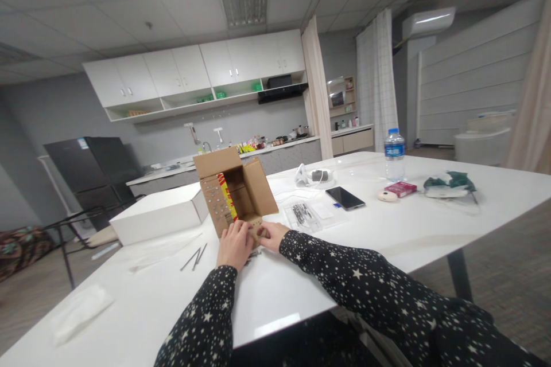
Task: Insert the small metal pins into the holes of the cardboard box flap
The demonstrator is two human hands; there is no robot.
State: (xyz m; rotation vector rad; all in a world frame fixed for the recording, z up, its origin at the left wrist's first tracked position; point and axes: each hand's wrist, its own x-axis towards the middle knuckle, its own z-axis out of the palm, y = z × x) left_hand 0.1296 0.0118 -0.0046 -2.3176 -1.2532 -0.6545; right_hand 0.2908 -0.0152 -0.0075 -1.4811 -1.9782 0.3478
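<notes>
An open cardboard box (259, 183) stands on the white table, its flaps spread and a yellow-and-red tape strip (227, 197) along one flap. Rows of small metal pieces (216, 199) dot the left flap. My left hand (236, 245) rests against the box's near lower flap (257, 222), fingers curled over it. Beside it, my right hand (272, 235) has thumb and fingertips pinched together at the same flap; whatever is between them is too small to make out. Loose metal bits (253, 254) lie on the tabletop just below the hands.
Two long nails or rods (196, 258) lie left of the box, near a white carton (159, 215). To the right are a clear plastic case (307, 216) of small parts, a phone (345, 198), a water bottle (394, 156) and a red packet (400, 188).
</notes>
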